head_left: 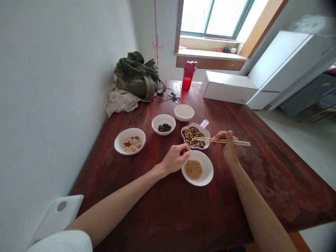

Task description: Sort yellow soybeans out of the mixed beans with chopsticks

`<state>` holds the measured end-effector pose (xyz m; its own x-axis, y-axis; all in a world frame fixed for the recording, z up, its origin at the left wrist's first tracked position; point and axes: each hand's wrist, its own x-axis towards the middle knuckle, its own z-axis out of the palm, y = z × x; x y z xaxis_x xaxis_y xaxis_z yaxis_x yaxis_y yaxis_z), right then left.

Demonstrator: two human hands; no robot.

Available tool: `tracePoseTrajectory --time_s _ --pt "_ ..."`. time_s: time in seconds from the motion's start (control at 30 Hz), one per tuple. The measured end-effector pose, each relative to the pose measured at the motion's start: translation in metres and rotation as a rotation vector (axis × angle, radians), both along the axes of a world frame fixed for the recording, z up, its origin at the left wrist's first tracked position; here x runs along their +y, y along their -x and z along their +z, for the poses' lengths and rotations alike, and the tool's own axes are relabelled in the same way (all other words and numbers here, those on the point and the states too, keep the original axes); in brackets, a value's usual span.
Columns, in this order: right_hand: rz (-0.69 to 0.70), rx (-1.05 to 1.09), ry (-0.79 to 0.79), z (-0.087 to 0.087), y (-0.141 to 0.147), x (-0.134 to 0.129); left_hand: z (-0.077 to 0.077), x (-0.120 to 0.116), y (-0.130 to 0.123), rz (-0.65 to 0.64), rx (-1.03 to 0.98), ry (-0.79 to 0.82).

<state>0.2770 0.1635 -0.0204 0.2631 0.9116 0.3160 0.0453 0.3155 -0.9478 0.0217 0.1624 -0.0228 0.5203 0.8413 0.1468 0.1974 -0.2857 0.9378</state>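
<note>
My right hand [228, 145] is closed around a pair of chopsticks [240, 142]. Their tips reach into a purple-rimmed white scoop [206, 123] with a short handle, which holds mixed black and yellow beans [193, 135]. Closer to me stands a white bowl [207, 173] with yellow soybeans [193, 169] at its bottom. My left hand [177, 157] has its fingers curled at this bowl's upper left rim and seems to pinch it, close beside the scoop.
Beyond the scoop are a white bowl [184, 112] and another bowl [154, 120] with black beans [165, 127]. At left, a bowl [118, 140] contains pale and reddish pieces. Keys [173, 96], a green bag [138, 75], a red shaker bottle [188, 75] and a white box [228, 87] lie farther back.
</note>
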Motion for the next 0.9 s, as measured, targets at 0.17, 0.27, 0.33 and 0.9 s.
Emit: tracePoseTrajectory --time_s 0.17,0.27,0.33,0.9 --pt "-0.001 -0.009 0.013 -0.0009 -0.0001 0.0001 -0.0003 -0.0003 -0.0003 0.002 0.003 0.0" --pt "0.006 -0.031 0.012 -0.0022 -0.0009 0.0005 -0.0006 -0.0004 -0.0002 -0.003 0.005 -0.004" --pt "0.01 -0.039 0.013 -0.0029 -0.0015 0.0008 -0.0007 -0.0005 -0.0001 -0.003 0.004 0.0" --pt "-0.033 0.077 -0.002 0.0011 -0.0036 0.0009 0.0001 -0.0002 0.0001 -0.001 -0.003 0.003"
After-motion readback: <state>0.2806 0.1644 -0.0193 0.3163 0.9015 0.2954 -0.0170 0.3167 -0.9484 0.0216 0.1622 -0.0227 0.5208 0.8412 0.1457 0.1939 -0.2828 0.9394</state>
